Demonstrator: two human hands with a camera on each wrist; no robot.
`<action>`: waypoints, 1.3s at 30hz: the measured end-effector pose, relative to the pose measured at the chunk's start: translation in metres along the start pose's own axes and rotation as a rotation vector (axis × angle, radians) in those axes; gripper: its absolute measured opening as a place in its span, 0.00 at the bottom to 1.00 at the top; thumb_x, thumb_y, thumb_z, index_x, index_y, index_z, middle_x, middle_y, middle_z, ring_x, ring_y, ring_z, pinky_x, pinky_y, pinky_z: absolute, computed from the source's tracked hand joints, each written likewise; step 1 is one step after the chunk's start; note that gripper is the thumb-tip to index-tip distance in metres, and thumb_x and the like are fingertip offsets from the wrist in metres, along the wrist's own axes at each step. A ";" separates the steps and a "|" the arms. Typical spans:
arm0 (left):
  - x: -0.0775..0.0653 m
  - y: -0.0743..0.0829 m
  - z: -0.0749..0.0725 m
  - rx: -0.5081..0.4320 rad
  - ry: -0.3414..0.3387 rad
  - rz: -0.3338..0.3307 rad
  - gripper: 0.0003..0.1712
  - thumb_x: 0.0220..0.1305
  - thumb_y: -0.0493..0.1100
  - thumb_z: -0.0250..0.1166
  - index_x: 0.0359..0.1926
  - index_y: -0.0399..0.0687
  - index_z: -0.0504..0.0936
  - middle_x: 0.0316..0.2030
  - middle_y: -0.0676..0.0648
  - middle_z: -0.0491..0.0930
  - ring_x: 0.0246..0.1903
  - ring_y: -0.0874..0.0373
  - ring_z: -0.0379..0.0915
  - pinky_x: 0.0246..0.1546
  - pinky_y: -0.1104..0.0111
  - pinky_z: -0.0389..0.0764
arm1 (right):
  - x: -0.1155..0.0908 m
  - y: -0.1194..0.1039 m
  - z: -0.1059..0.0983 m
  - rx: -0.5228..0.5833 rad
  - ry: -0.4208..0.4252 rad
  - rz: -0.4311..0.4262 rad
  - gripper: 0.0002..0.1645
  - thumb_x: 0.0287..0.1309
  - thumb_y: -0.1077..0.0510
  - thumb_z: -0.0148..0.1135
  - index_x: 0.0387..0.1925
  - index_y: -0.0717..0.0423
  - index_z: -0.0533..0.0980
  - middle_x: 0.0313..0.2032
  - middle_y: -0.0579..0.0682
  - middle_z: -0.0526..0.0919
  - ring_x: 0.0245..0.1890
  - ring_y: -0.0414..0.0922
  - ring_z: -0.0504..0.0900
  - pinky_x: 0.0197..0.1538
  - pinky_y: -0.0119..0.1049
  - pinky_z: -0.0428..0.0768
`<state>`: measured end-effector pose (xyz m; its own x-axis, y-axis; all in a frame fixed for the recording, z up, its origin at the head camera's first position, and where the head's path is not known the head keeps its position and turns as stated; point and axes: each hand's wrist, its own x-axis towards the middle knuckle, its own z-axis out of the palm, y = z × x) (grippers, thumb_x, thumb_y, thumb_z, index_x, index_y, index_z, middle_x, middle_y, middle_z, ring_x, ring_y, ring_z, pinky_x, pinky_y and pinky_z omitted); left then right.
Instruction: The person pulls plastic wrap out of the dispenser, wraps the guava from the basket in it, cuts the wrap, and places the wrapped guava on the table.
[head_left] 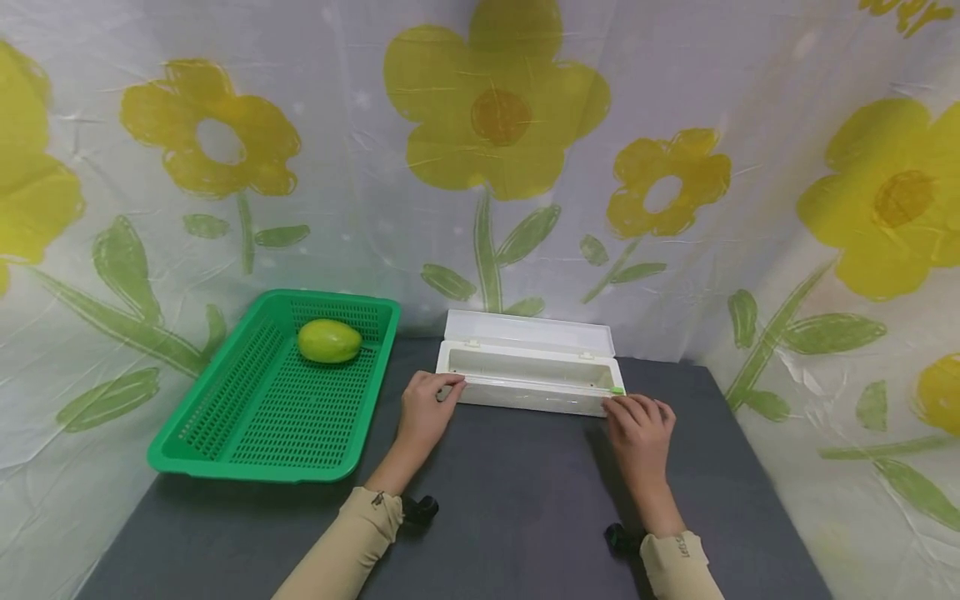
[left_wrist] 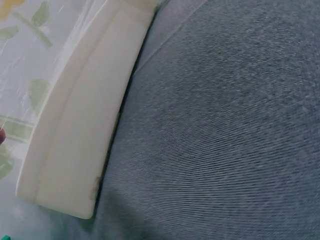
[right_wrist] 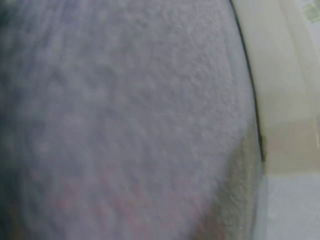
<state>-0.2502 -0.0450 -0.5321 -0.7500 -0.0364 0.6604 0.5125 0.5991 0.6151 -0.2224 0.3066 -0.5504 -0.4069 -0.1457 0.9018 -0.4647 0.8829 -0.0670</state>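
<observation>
A long white dispenser box (head_left: 529,397) stands against the back curtain, its lid (head_left: 530,332) raised and its inside bare. Along its front rim, between the two hands, runs a thin clear strip (head_left: 536,387) with a green slider (head_left: 617,391) near the right end. Thumb and index finger of my left hand (head_left: 428,408) pinch the strip's left end at the box's corner. My right hand (head_left: 642,429) has its fingers bent over the strip's right end. In the left wrist view, the box's side (left_wrist: 85,120) shows beside one fingertip (left_wrist: 2,136). The right wrist view catches the box's edge (right_wrist: 280,100).
To the left, a green plastic basket (head_left: 367,392) sits on the dark grey table (head_left: 517,500), holding a yellow-green papaya-like fruit (head_left: 329,341). A flowered curtain (head_left: 337,233) hangs right behind the box and along both sides of the table.
</observation>
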 end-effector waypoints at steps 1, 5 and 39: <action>0.001 0.001 -0.001 -0.005 0.000 -0.012 0.06 0.62 0.37 0.78 0.41 0.42 0.94 0.34 0.46 0.90 0.35 0.50 0.78 0.36 0.57 0.82 | 0.001 0.001 -0.001 0.005 0.018 -0.014 0.16 0.48 0.75 0.78 0.40 0.59 0.90 0.37 0.57 0.91 0.42 0.61 0.84 0.52 0.68 0.68; 0.005 0.002 -0.006 -0.021 -0.014 -0.046 0.06 0.64 0.38 0.77 0.41 0.43 0.94 0.32 0.45 0.88 0.34 0.50 0.78 0.35 0.58 0.80 | 0.005 0.002 -0.003 0.037 0.061 -0.055 0.15 0.49 0.73 0.79 0.40 0.61 0.90 0.35 0.57 0.91 0.39 0.61 0.85 0.50 0.66 0.69; 0.070 0.018 -0.025 0.155 -0.208 -0.115 0.09 0.70 0.43 0.73 0.47 0.47 0.94 0.40 0.45 0.92 0.33 0.50 0.86 0.32 0.57 0.84 | 0.080 -0.010 -0.009 -0.080 -0.259 0.318 0.07 0.63 0.65 0.74 0.40 0.68 0.89 0.35 0.63 0.89 0.32 0.61 0.88 0.36 0.57 0.85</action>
<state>-0.2827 -0.0572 -0.4639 -0.8774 0.0437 0.4778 0.3609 0.7162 0.5973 -0.2436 0.2903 -0.4737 -0.7096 0.0416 0.7033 -0.2253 0.9324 -0.2825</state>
